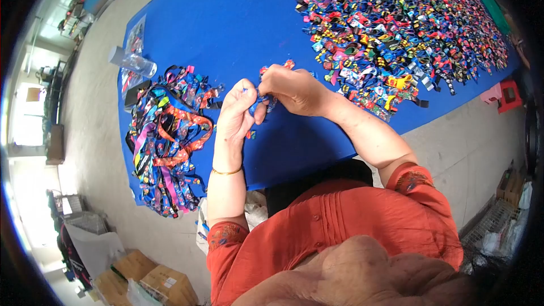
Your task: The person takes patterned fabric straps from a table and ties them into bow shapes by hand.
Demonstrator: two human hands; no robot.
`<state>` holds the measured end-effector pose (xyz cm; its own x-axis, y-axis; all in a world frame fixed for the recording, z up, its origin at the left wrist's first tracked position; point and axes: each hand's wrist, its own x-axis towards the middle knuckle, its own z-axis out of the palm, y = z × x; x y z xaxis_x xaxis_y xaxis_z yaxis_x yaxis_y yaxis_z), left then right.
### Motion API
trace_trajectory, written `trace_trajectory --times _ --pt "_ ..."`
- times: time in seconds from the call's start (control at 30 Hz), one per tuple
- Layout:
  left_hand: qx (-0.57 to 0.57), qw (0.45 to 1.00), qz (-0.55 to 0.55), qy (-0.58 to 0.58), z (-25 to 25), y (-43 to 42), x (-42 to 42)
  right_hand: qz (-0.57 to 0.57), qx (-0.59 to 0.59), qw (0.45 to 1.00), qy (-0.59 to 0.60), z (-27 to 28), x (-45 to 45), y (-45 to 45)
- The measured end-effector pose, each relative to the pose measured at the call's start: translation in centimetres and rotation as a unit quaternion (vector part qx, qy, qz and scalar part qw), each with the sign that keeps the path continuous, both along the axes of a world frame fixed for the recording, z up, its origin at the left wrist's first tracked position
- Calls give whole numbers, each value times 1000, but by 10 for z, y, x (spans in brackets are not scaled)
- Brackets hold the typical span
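Observation:
My left hand (pixel 236 110) and my right hand (pixel 293 89) meet over the near part of the blue table. Both are closed on a patterned fabric strap (pixel 261 106), mostly blue, with small colourful bits showing between and below the fingers. My fingers hide most of it. Left of my left hand lies a tangled heap of printed straps (pixel 170 130) in blue, orange, pink and black. Right of my right hand, a broad spread of looped printed straps (pixel 391 34) covers the far right of the table.
The blue table (pixel 226 17) carries a clear plastic bottle (pixel 135 63) lying near its left edge. A red stool (pixel 504 95) stands beyond the right edge. Cardboard boxes (pixel 164 283) sit on the floor at lower left, and a wire basket (pixel 501 218) at lower right.

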<state>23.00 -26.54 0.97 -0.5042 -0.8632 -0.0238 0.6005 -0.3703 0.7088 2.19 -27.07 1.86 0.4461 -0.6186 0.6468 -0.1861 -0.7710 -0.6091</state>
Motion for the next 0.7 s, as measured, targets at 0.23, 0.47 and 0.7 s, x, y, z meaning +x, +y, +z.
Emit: trace_trajectory --times 0.23,0.47,0.7 --pt "-6 999 -2 -49 3 -1 3 -7 74 996 -55 4 2 4" --pt "-17 997 -18 -77 4 0 4 -3 205 979 -16 13 -4 6" --pt "-103 974 19 -199 11 8 -6 139 585 790 -120 4 -12 -3"
